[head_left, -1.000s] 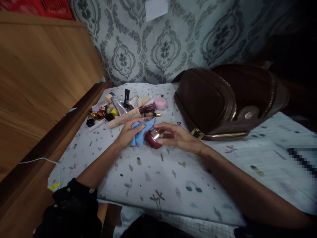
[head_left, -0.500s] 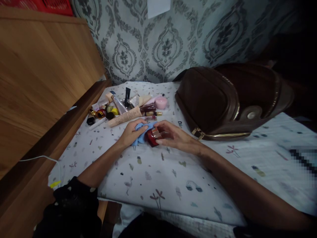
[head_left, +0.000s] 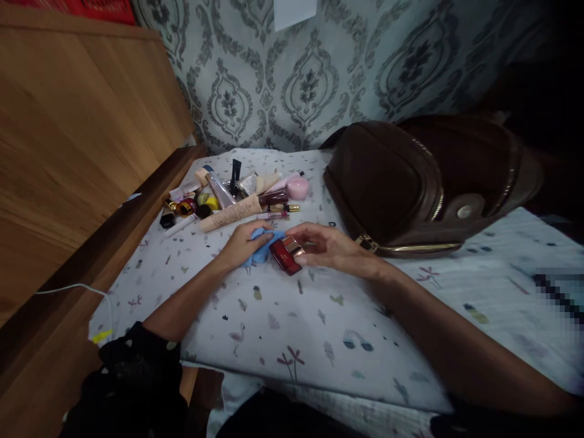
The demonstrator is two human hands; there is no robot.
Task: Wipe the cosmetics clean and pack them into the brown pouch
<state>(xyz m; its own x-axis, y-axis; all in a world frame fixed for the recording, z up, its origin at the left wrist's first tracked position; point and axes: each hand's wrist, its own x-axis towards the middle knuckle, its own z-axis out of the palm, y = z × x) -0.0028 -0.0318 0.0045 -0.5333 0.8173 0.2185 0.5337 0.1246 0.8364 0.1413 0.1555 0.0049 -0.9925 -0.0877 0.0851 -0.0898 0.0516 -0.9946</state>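
My left hand (head_left: 241, 244) is closed on a crumpled blue cloth (head_left: 259, 250), its thumb pressing on top. Beside the cloth, my right hand (head_left: 326, 248) grips a dark red bottle (head_left: 283, 258) by its shiny rose-gold cap (head_left: 292, 246). The bottle is tilted, its red body pointing toward the cloth and down, and the cloth touches its left side. Both hands are low over the patterned white sheet (head_left: 274, 322). Just beyond them lie a beige squeeze tube (head_left: 230, 213) and a thin pink lip gloss tube (head_left: 272, 216).
Several cosmetics, among them a pink round container (head_left: 298, 188) and a black tube (head_left: 235, 175), are heaped at the back left. A brown leather bag (head_left: 383, 182) stands at the right. A wooden panel (head_left: 86, 121) rises on the left; patterned wallpaper (head_left: 308, 85) is behind.
The red bottle has turned in my right hand, so its flat front face now shows more. My left hand still holds the cloth against it, nearly in the same place.
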